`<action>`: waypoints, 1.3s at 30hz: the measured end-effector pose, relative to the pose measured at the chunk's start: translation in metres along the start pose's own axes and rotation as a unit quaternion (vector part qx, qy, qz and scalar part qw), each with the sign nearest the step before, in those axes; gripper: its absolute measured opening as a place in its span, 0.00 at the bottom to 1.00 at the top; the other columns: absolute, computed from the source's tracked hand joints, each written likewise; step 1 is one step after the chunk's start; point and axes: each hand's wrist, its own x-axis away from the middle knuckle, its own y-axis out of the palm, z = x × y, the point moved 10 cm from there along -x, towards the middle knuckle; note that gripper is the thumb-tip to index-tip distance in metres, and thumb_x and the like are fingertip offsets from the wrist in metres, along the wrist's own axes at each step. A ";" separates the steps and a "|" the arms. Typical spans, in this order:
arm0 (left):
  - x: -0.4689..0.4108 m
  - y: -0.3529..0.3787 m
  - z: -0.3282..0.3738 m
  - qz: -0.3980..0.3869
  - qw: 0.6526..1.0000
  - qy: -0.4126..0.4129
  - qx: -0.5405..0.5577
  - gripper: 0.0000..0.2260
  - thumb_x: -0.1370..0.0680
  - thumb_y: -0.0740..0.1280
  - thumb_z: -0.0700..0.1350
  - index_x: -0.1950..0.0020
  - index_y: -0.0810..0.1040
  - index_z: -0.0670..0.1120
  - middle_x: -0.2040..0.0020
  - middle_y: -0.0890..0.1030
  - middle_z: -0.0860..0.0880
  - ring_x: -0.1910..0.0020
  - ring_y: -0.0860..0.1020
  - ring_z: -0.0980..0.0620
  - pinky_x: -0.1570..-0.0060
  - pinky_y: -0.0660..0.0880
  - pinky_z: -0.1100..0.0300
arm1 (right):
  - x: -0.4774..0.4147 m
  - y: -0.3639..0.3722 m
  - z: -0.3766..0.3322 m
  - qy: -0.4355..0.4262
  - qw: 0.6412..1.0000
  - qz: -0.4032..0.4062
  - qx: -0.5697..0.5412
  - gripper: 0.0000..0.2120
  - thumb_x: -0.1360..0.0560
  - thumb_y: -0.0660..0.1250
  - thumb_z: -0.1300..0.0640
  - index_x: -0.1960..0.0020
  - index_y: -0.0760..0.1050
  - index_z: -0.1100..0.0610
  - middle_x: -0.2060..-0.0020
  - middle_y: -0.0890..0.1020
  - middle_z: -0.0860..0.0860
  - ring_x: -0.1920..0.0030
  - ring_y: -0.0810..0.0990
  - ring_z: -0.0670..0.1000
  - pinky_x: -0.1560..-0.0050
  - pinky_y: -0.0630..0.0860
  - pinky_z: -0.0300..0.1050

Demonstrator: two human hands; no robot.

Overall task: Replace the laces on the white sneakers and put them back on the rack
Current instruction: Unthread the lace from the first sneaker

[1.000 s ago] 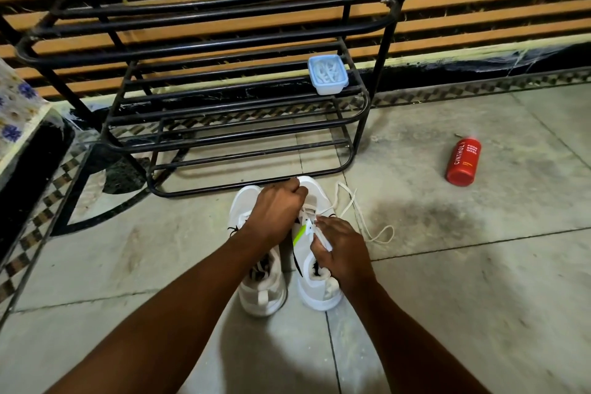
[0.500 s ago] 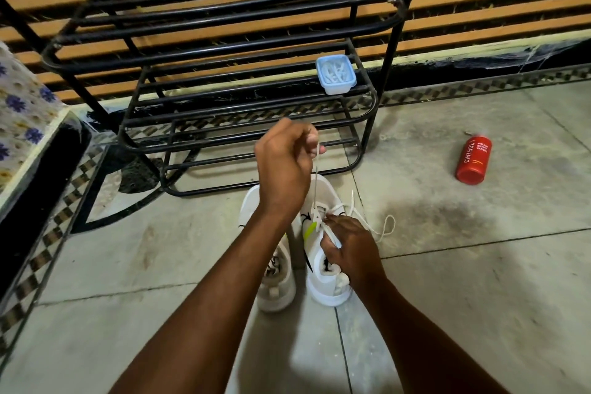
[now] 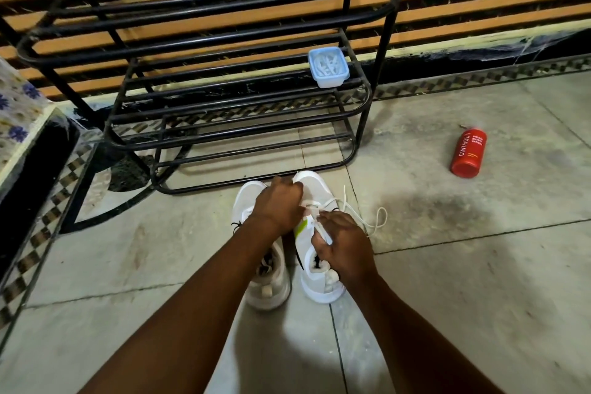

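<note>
Your two white sneakers sit side by side on the floor tiles, toes just short of the black rack (image 3: pixel 382 57). Both hands are close together on the right sneaker (image 3: pixel 319 288). Your left hand (image 3: pixel 278 205) is curled over the front eyelets, gripping the white lace (image 3: pixel 321 203) as far as I can see, and your right hand (image 3: pixel 343 245) pinches it over the tongue. The left sneaker (image 3: pixel 268 285) is untouched. The loose lace end trails onto the floor at right. There's a blue tub (image 3: pixel 328 67) on a shelf and a red bottle (image 3: pixel 468 153) lying well off right.
</note>
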 end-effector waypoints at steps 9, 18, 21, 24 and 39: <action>0.006 -0.014 0.013 0.080 0.991 0.057 -0.088 0.12 0.23 0.69 0.42 0.40 0.84 0.48 0.39 0.78 0.48 0.34 0.71 0.45 0.38 0.67 0.51 | 0.000 0.003 0.000 -0.006 1.000 -0.008 0.006 0.23 0.26 0.62 0.45 0.41 0.83 0.59 0.43 0.84 0.53 0.40 0.81 0.55 0.41 0.79 0.49; 0.011 -0.029 0.000 0.108 0.967 -0.015 0.229 0.04 0.21 0.60 0.43 0.54 0.67 0.47 0.60 0.78 0.41 0.59 0.77 0.38 0.60 0.73 0.45 | 0.002 0.002 0.005 0.004 1.000 0.013 0.008 0.21 0.26 0.62 0.47 0.41 0.83 0.58 0.43 0.84 0.52 0.41 0.82 0.55 0.40 0.77 0.47; 0.023 -0.065 -0.001 0.181 0.942 0.001 0.282 0.05 0.21 0.59 0.40 0.54 0.74 0.45 0.53 0.77 0.42 0.58 0.75 0.44 0.57 0.72 0.51 | 0.001 0.003 0.006 0.009 1.000 0.011 0.014 0.21 0.26 0.63 0.47 0.41 0.84 0.57 0.43 0.85 0.52 0.41 0.82 0.55 0.40 0.78 0.49; 0.042 -0.125 0.002 0.319 0.912 0.061 0.252 0.11 0.26 0.59 0.33 0.52 0.81 0.38 0.50 0.76 0.41 0.57 0.74 0.51 0.54 0.69 0.60 | 0.000 0.002 0.003 -0.001 1.000 0.010 0.022 0.21 0.27 0.63 0.47 0.42 0.84 0.58 0.44 0.85 0.52 0.42 0.83 0.55 0.42 0.80 0.48; 0.000 -0.037 -0.005 0.103 0.983 -0.027 0.150 0.07 0.21 0.69 0.51 0.49 0.80 0.48 0.46 0.81 0.47 0.45 0.80 0.44 0.49 0.78 0.50 | 0.000 0.001 0.000 -0.008 0.999 0.019 0.046 0.21 0.27 0.62 0.47 0.44 0.84 0.59 0.47 0.85 0.53 0.44 0.83 0.57 0.44 0.79 0.48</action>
